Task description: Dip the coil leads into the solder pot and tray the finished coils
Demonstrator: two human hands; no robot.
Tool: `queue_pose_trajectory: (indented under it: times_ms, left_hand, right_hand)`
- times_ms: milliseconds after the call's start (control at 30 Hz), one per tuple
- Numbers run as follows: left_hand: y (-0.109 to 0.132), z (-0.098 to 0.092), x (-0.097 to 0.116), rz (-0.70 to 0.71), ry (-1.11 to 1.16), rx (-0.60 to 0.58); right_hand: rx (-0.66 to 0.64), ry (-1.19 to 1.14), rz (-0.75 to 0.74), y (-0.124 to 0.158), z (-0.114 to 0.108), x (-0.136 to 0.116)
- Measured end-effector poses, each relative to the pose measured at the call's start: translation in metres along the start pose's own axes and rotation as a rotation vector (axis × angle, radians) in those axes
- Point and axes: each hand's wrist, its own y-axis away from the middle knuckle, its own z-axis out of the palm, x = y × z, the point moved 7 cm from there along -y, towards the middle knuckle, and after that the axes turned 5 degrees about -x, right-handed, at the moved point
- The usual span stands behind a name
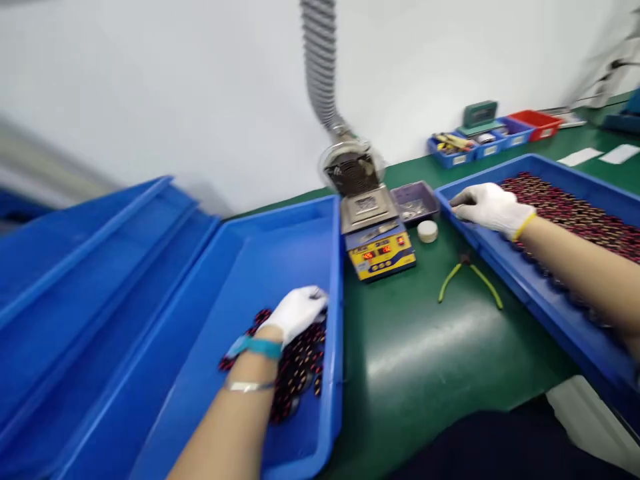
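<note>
My left hand (299,312), in a white glove, reaches into a deep blue tray (336,267) on the left. Its fingers are bent over a pile of small dark parts with red and tan ends (300,363); any part in them is too blurred to make out. My right hand (487,205), gloved in white with a yellow cuff, is at the left rim of another blue tray (500,263). Its thumb and fingertips come together near that rim, and what they hold, if anything, is hidden. Dense rows of similar small parts (575,213) fill much of this right tray.
Between the trays stands a yellow and blue heating unit (383,257) with red digits, under a fume hose (320,60). Green-handled pliers (470,267), a round white tin (427,231) and a grey bin (415,200) lie nearby. Stacked blue trays (90,267) rise far left.
</note>
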Motion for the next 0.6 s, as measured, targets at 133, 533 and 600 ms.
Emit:
queue_pose_trajectory:
  times_ms: [133, 533, 600]
  left_hand:
    - [-0.003, 0.007, -0.024, -0.03, 0.157, -0.062]
    - [0.001, -0.02, -0.019, 0.047, 0.534, 0.124]
    - [0.013, -0.022, 0.003, 0.116, 0.706, 0.103]
  right_hand:
    - [-0.198, -0.279, -0.305, 0.05, 0.016, -0.092]
    - [-0.573, -0.414, -0.48, 0.106, 0.115, -0.144]
    - [-0.487, -0.462, -0.471, 0.1, 0.11, -0.142]
